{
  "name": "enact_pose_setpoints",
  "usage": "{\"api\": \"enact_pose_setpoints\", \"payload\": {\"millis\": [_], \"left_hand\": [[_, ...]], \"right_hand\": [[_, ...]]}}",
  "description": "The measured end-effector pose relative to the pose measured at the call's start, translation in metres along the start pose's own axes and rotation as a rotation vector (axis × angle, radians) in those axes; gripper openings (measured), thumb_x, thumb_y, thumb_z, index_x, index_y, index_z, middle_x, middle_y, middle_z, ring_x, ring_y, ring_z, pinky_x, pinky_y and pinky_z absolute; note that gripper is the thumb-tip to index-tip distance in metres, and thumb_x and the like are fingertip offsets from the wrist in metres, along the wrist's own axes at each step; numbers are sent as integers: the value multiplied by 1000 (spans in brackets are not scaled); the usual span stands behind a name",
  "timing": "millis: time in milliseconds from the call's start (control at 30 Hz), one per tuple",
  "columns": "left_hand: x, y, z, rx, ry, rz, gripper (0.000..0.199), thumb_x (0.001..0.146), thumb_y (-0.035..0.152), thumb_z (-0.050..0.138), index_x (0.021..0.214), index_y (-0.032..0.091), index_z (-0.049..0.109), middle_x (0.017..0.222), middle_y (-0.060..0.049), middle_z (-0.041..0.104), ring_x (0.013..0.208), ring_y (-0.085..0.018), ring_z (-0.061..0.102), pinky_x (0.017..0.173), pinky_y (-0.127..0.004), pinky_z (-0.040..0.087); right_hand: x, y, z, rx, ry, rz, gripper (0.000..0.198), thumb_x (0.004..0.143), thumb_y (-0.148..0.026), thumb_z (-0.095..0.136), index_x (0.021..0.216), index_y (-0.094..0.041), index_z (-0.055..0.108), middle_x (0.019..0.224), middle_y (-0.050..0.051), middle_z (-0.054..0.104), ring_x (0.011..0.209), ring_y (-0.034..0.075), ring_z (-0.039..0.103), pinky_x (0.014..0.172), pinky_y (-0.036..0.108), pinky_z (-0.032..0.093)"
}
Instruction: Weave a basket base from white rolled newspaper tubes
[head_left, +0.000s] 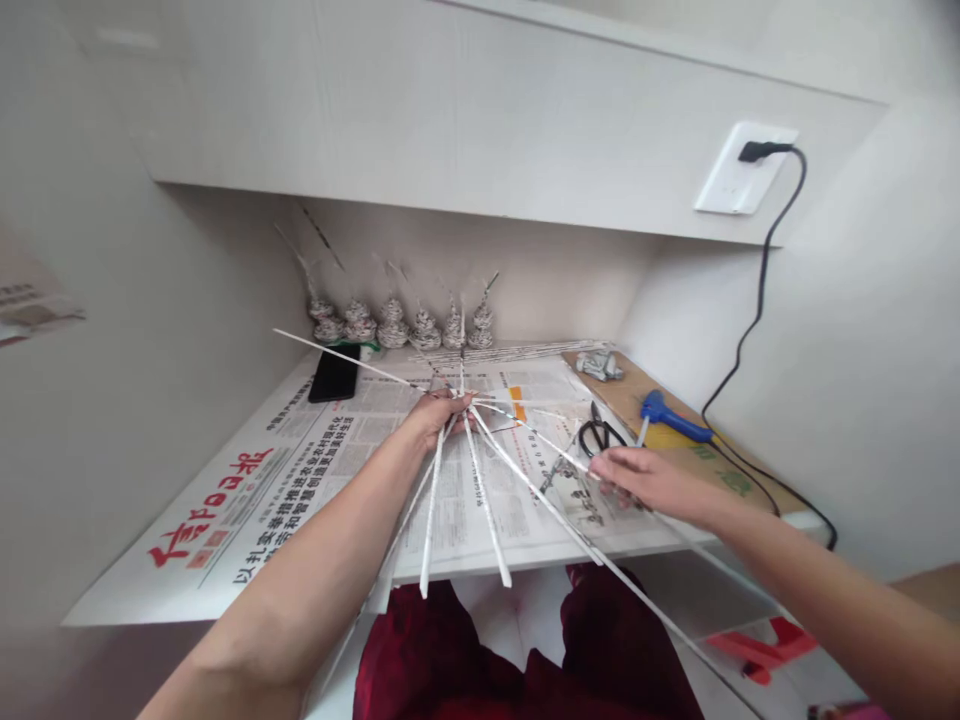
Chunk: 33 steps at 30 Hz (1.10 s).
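Observation:
My left hand [444, 412] is closed over the crossing point of several thin rolled-paper sticks, which fan out in all directions. One pale paper stick [489, 510] points down towards the table's front edge, and longer ones reach past it. Off to the right, my right hand [634, 475] pinches a rolled-paper strip [551, 442] that runs from the left hand's hub. Just behind the right fingers lie black-handled scissors [598, 436]. A blue glue gun [679, 416] rests farther right. Newspaper [135, 590] covers the tabletop beneath the sticks.
Several small gourd-shaped woven paper pieces [394, 326] line the back wall. A black phone [335, 373] lies at the left. Crumpled grey material [600, 364] sits on cardboard [637, 388]. The black cord [763, 270] hangs from a wall socket [731, 185]. Walls enclose both sides.

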<state>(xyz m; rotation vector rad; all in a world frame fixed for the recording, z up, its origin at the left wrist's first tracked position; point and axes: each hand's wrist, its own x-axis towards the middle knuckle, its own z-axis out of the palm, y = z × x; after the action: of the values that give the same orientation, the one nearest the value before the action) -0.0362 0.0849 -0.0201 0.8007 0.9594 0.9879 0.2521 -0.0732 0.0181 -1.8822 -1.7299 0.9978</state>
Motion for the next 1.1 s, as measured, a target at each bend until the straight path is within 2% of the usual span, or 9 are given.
{"api": "enact_pose_setpoints", "payload": {"millis": [67, 167, 333, 467, 667, 800, 900, 1000, 1100], "left_hand": [[0, 1, 0, 0, 0, -7, 12, 73, 8, 74, 79, 9, 64, 64, -5, 65, 45, -10, 60, 44, -20, 54], [0, 1, 0, 13, 3, -6, 10, 75, 8, 72, 80, 10, 64, 66, -6, 66, 47, -11, 61, 44, -20, 55], [0, 1, 1, 6, -20, 1, 6, 77, 7, 69, 81, 9, 65, 66, -6, 66, 46, -10, 60, 45, -21, 55], [1, 0, 0, 3, -13, 22, 6, 77, 7, 68, 82, 9, 66, 67, -6, 67, 46, -10, 60, 44, -20, 54], [6, 0, 0, -24, 60, 54, 8, 75, 8, 71, 76, 9, 63, 65, -4, 65, 48, -11, 62, 45, -19, 55], [7, 0, 0, -81, 106, 72, 11, 74, 6, 71, 74, 9, 61, 65, -4, 66, 47, -11, 61, 46, -22, 56], [7, 2, 0, -106, 114, 86, 10, 75, 5, 69, 75, 9, 60, 65, -4, 65, 47, -11, 61, 45, -22, 56], [6, 3, 1, -119, 108, 83, 12, 74, 5, 71, 76, 10, 60, 66, -4, 65, 47, -11, 61, 45, -22, 56], [5, 4, 1, -117, 94, 79, 13, 74, 6, 72, 76, 10, 59, 66, -3, 65, 47, -10, 61, 46, -22, 56]], "right_hand": [[11, 5, 2, -101, 154, 16, 42, 89, -57, 47, 81, -19, 64, 75, 5, 67, 58, 15, 57, 51, 26, 38], [27, 14, 5, -422, 336, -54, 25, 84, -40, 57, 68, -20, 56, 65, 3, 62, 60, 16, 54, 56, 27, 34], [45, 21, 7, -628, 359, -39, 12, 80, -25, 57, 70, -22, 50, 66, 2, 61, 60, 15, 53, 57, 26, 32], [55, 20, 4, -746, 387, -38, 5, 79, -19, 53, 75, -21, 52, 72, 5, 64, 66, 18, 56, 58, 27, 31], [70, 18, -1, -778, 403, 61, 11, 86, -27, 51, 85, -21, 60, 80, 8, 70, 75, 22, 64, 58, 29, 31], [74, 18, 5, -783, 461, 53, 20, 86, -26, 50, 104, -23, 59, 94, 9, 73, 84, 24, 67, 63, 30, 35], [72, 23, 5, -801, 510, 87, 35, 89, -41, 49, 116, -21, 56, 100, 12, 73, 87, 28, 68, 65, 32, 38], [67, 31, -1, -822, 504, 156, 48, 89, -58, 44, 112, -19, 59, 95, 15, 73, 87, 30, 68, 65, 33, 39], [58, 37, -5, -807, 493, 138, 48, 90, -61, 40, 103, -20, 62, 85, 12, 73, 81, 27, 68, 63, 31, 38]]}}
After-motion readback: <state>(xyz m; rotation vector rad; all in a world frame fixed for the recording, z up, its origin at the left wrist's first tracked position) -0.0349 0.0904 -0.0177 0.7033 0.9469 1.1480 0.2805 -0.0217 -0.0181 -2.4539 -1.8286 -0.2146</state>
